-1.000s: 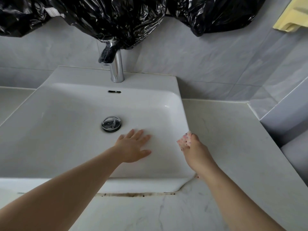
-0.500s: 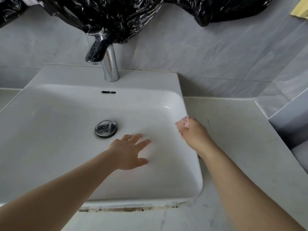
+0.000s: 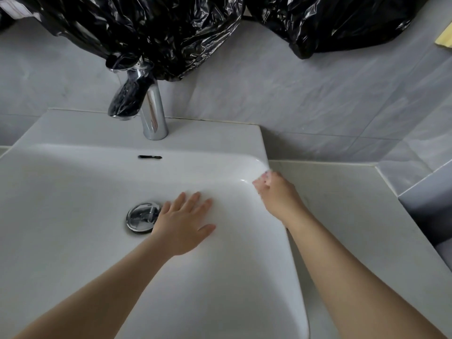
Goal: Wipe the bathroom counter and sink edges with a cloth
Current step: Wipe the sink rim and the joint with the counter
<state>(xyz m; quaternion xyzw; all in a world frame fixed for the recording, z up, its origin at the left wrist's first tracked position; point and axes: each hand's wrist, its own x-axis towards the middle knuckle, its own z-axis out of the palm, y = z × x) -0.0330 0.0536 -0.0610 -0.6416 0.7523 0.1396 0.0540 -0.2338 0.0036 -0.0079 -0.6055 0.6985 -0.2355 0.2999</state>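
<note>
My right hand sits right of the frame's centre, fingers curled round the cloth. Only a small pale, speckled wad of the cloth shows past my knuckles; the rest is hidden in my grasp. The cloth is pressed against the right rim of the sink, near its back right corner, where the rim meets the bench.

My left hand lies released and flat in the middle of the frame, fingers straight and slightly spread on the inner slope of the basin. It holds nothing. Its wrist side is just beside the chrome drain plug and covers that plug's right edge.

Above the plug, a dark overflow slot marks the back wall of the basin. The chrome faucet stands upright on the back ledge, upper left of centre. 2 black plastic bags hang across the top of the frame against the grey tiled wall, and the left one drapes over the faucet's top. A pale yellow object shows at the upper right edge; I cannot tell what it is.
</note>
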